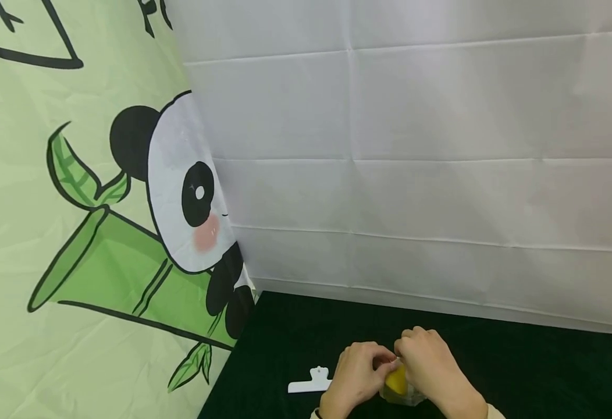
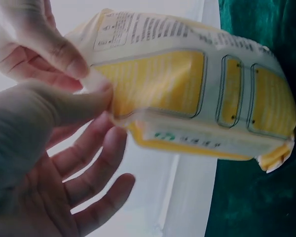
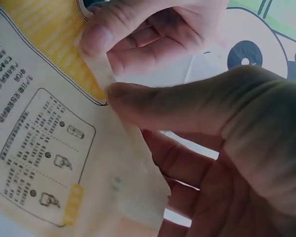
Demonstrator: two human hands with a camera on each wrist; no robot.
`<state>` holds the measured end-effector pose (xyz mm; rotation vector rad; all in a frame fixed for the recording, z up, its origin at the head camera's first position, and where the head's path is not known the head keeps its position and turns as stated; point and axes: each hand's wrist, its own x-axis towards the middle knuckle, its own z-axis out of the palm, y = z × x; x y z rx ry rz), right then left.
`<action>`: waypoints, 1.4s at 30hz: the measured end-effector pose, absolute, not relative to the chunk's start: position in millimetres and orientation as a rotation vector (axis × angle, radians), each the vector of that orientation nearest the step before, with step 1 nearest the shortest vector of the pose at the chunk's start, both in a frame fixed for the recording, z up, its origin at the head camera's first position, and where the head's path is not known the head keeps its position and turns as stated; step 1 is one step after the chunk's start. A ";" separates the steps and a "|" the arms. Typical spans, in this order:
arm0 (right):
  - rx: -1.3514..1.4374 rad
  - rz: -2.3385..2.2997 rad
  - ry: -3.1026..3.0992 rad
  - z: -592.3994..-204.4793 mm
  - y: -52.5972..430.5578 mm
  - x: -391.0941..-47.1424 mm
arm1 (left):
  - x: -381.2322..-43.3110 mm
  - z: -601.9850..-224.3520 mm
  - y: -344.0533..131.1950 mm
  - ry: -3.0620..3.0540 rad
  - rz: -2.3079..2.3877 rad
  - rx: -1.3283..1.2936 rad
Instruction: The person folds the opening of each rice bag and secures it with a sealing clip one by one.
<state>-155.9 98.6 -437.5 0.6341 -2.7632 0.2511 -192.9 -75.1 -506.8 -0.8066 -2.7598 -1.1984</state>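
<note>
Both hands are together at the near side of the dark cloth, holding a yellow-and-white printed plastic bag point(image 1: 397, 381). In the left wrist view the left hand point(image 2: 59, 143) pinches the bag's edge between thumb and forefinger, its other fingers spread and loosely bent. Close beside it the right hand point(image 2: 37, 47) pinches the same edge. The right wrist view shows the right hand's point(image 3: 237, 128) thumb on the rim of the bag point(image 3: 44, 148), which bears small print and drawings. No opening in the bag can be made out.
A white wide-bar clip point(image 1: 311, 382) lies on the dark green cloth point(image 1: 295, 326), just left of the left hand. Behind the table hangs a creased white sheet point(image 1: 442, 174). A green backdrop point(image 1: 13, 233) with a panda drawing covers the left side.
</note>
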 end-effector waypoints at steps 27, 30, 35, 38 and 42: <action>0.434 0.101 -2.868 -452.4 63.2 -151.5 | -193.8 -508.2 -89.2 -2.749 -1.087 -0.876; 0.432 0.085 -2.874 -451.0 63.0 -151.2 | -193.0 -508.5 -89.9 -2.742 -1.088 -0.868; 0.432 0.086 -2.892 -449.8 63.1 -150.4 | -191.8 -508.7 -89.8 -2.745 -1.098 -0.857; 0.437 0.078 -2.887 -449.6 63.3 -150.2 | -190.3 -507.5 -89.5 -2.754 -1.100 -0.841; 0.448 0.043 -2.871 -448.5 64.0 -149.8 | -187.2 -505.0 -88.3 -2.764 -1.092 -0.820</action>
